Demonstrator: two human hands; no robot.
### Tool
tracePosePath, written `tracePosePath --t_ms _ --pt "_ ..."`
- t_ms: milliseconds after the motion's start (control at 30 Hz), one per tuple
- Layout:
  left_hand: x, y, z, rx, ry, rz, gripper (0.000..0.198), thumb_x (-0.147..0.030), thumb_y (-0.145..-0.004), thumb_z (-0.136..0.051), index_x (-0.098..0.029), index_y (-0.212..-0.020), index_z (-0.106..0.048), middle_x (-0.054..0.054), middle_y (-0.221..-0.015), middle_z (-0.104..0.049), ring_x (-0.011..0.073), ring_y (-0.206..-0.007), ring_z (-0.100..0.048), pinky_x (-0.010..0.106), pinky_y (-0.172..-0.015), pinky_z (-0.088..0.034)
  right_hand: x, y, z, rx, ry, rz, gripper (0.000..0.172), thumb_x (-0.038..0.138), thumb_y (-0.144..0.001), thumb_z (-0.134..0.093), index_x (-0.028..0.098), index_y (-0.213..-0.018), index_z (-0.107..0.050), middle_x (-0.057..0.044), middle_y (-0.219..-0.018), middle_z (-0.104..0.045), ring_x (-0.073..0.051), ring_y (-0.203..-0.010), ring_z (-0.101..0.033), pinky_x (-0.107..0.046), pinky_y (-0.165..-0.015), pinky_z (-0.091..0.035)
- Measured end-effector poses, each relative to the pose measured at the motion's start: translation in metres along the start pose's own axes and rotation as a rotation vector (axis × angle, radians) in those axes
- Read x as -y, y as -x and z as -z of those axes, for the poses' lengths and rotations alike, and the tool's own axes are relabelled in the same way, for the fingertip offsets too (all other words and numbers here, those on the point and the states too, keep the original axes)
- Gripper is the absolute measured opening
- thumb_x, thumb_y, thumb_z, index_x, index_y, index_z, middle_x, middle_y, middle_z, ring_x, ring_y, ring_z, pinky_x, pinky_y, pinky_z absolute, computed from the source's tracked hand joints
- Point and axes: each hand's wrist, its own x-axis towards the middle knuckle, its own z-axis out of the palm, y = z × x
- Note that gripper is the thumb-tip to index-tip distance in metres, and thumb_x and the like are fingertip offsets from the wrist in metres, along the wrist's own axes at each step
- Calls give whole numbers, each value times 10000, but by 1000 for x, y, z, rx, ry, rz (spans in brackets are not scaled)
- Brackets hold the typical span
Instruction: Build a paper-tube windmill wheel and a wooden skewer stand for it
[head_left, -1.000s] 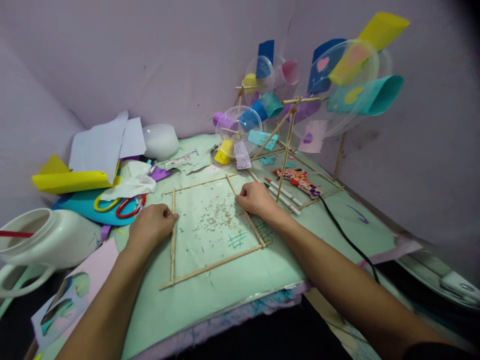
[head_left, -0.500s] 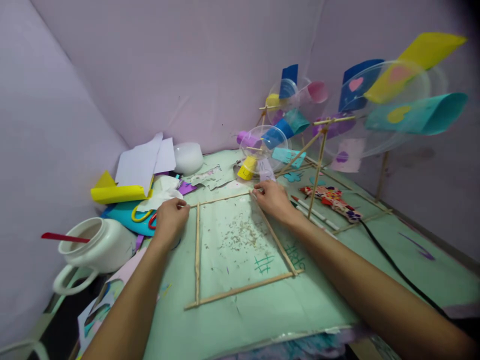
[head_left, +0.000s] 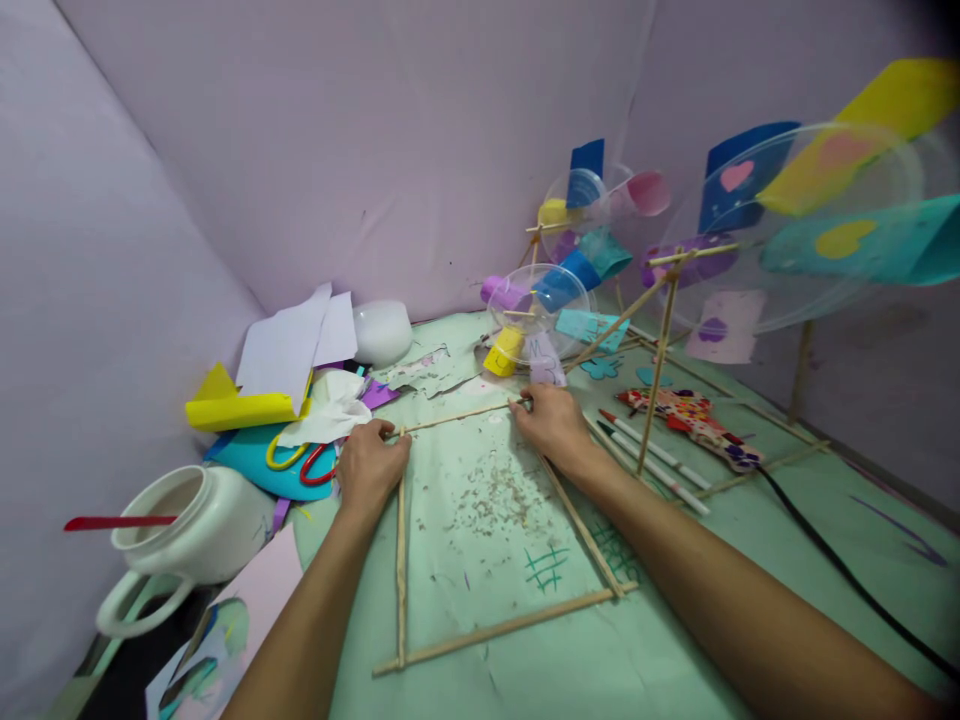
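A square frame of thin wooden sticks lies flat on pale green paper. My left hand is curled at the frame's far left corner, fingertips pinched on the end of the far stick where it meets the left stick. My right hand is curled at the far right corner, fingers closed on the far stick's other end. Both forearms reach over the frame's sides. The near stick and the right stick lie untouched.
A white jug with a red stick stands at the left, beside scissors and piled coloured paper. Paper-bladed wheels on stick stands rise at the back right. Pens and a black cable lie to the right.
Both hands slid away from me along the side sticks, from their middles to the far corners. The view has shifted left and closer.
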Motion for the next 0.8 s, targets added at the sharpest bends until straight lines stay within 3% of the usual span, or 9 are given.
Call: tracePosePath --t_ms 333,633,800 --pt "0 2 -9 -64 -33 43 280 -377 -729 -500 -254 -927 -657 71 -1064 -661 294 -985 -587 380 -745 -429 1 1 -5 -34 5 -26 277 284 -830 -504 116 -939 -696 -137 -964 -677 -236 -897 -615 -286 -748 -413" --pt "3 1 -8 -68 -7 24 286 -377 -733 -499 -232 -921 -658 78 -1048 -664 286 -987 -587 370 -768 -430 -2 -1 -7 -47 -17 -14 261 266 -831 -506 108 -921 -693 -137 -921 -687 -240 -881 -623 -292 -757 -414" --pt "11 0 -3 -90 44 2 388 -471 -753 -475 -181 -939 -652 88 -967 -690 237 -922 -615 298 -760 -442 7 14 13 -98 -60 58 295 289 -856 -485 107 -998 -669 -140 -983 -681 -225 -884 -619 -288 -765 -418"
